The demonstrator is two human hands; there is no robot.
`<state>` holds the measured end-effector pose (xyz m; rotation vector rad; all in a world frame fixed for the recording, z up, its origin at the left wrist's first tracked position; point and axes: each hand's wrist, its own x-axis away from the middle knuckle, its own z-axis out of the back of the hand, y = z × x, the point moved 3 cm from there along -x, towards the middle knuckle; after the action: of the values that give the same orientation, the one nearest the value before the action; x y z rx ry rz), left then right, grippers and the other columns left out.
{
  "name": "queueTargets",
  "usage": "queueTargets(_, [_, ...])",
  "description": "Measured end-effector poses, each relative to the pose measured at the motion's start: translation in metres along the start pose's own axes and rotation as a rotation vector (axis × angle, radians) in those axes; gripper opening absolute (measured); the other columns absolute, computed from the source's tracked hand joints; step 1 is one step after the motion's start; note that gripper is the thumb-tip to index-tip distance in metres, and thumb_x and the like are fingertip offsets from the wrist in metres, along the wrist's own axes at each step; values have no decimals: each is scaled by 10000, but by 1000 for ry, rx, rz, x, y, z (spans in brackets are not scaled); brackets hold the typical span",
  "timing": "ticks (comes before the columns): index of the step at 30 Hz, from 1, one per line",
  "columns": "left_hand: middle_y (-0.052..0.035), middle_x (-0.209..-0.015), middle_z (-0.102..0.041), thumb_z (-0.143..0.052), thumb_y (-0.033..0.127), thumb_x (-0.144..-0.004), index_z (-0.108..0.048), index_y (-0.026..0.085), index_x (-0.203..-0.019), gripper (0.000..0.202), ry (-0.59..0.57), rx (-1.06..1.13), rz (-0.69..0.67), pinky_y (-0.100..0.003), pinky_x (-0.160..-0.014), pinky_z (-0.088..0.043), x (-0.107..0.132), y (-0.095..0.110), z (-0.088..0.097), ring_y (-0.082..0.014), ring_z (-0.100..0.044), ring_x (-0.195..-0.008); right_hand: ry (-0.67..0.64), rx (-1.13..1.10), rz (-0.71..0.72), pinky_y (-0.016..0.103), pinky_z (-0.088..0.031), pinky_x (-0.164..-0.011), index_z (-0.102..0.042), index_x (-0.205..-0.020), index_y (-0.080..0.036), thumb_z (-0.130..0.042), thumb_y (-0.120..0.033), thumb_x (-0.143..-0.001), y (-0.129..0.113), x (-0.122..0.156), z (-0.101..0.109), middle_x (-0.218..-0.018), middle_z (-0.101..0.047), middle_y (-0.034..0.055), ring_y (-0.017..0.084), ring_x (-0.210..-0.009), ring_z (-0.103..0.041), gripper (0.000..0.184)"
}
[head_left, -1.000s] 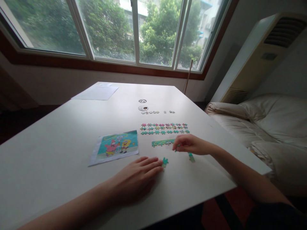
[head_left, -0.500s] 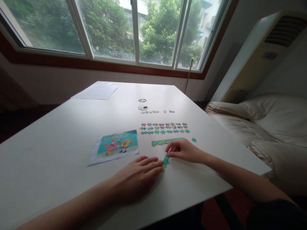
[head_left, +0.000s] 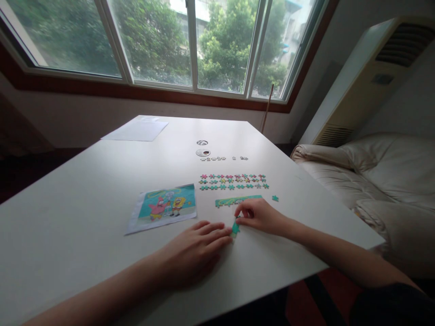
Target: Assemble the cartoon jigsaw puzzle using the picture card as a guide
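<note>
My left hand (head_left: 204, 242) lies flat on the table, fingers stretched out, its fingertips touching the left side of a short joined strip of green puzzle pieces (head_left: 235, 230). At the far end of that strip, my right hand (head_left: 260, 216) pinches a puzzle piece between thumb and index finger; the fingers mostly cover it. Just beyond the right hand is a joined green-and-yellow puzzle section (head_left: 226, 201), partly hidden behind the knuckles. A single green puzzle piece (head_left: 275, 198) sits to the right of it.
Rows of loose puzzle pieces (head_left: 231, 186) lie farther back, with pale pieces (head_left: 213, 159) and two round items (head_left: 203, 153) behind them. A printed cartoon picture (head_left: 166, 206) is at left. White sheets (head_left: 136, 130) lie at the far left of the white table (head_left: 68, 217).
Both hands stay nearly in place. The right fingers have shifted very slightly at the far end of the short strip; the other pieces have not moved.
</note>
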<state>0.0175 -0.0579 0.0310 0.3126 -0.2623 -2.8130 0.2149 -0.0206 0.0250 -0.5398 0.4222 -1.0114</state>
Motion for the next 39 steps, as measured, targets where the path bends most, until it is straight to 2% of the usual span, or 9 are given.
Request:
queueTargets(5, [-74, -1313, -503, -402, 142, -846, -426, 190, -1242, 399, -18, -3, 8, -398, -959, -380, -1, 1, 2, -244, -474, -1178, 22, 28, 64, 191, -360, -538, -664, -791, -183, -617, -296, -775, 0, -1, 5, -635, -571, -10, 89, -560, -471, 123])
queueTargets(7, [-69, -1324, -493, -408, 140, -846, -422, 190, -1244, 402, -28, 0, 7, -399, -963, -381, -1, 1, 2, -242, -465, -1191, 41, 53, 116, 196, -371, -549, -667, -795, -179, -583, -323, -803, 3, -2, 16, -644, -576, 0, 93, -571, -476, 168])
queueTargets(10, [-66, -1316, -502, -415, 143, -847, -434, 200, -1234, 391, -7, 15, 2, -388, -969, -379, 0, 0, 0, -231, -476, -1182, 112, 134, 132, 212, -385, -577, -665, -819, -173, -533, -350, -831, 16, -3, 45, -676, -593, 18, 101, -589, -487, 222])
queueTargets(13, [-70, -1300, -516, -420, 148, -846, -442, 208, -1231, 390, 25, 27, -1, -379, -976, -375, 1, -1, -2, -226, -484, -1174, 146, 234, 51, 228, -387, -597, -665, -839, -162, -516, -367, -830, 40, -1, 77, -707, -608, 34, 109, -597, -494, 253])
queueTargets(18, [-64, -1306, -511, -414, 149, -853, -432, 199, -1236, 386, 10, 13, -5, -392, -969, -382, 2, -2, -3, -232, -480, -1175, -33, 321, -170, 242, -385, -613, -662, -843, -158, -502, -402, -807, 78, 8, 108, -700, -610, 34, 135, -629, -520, 293])
queueTargets(23, [-66, -1306, -512, -403, 154, -865, -427, 192, -1236, 374, 6, 3, -15, -394, -960, -390, 0, 0, 0, -237, -480, -1173, -212, 285, -288, 243, -373, -588, -652, -856, -155, -578, -481, -725, 86, 16, 107, -713, -607, 34, 152, -643, -531, 359])
queueTargets(28, [-62, -1311, -507, -407, 144, -856, -421, 195, -1238, 386, -13, -4, -6, -395, -955, -390, 1, 0, -1, -237, -476, -1175, -263, 275, -352, 251, -382, -601, -614, -844, -163, -626, -494, -663, 87, 15, 98, -735, -605, 32, 161, -667, -537, 377])
queueTargets(34, [-71, -1359, -454, -399, 146, -868, -415, 189, -1245, 380, -30, -19, -1, -413, -970, -378, 2, 0, -2, -241, -454, -1201, -372, 156, -294, 245, -389, -619, -576, -789, -152, -624, -413, -670, 93, 14, 92, -745, -586, 26, 150, -688, -521, 291])
queueTargets(39, [-57, -1337, -479, -397, 161, -879, -419, 201, -1238, 362, -41, 3, -4, -410, -972, -379, 1, -2, -2, -238, -455, -1196, -383, 133, -229, 228, -358, -569, -564, -747, -147, -611, -397, -689, 86, 12, 90, -670, -525, -5, 118, -619, -463, 261])
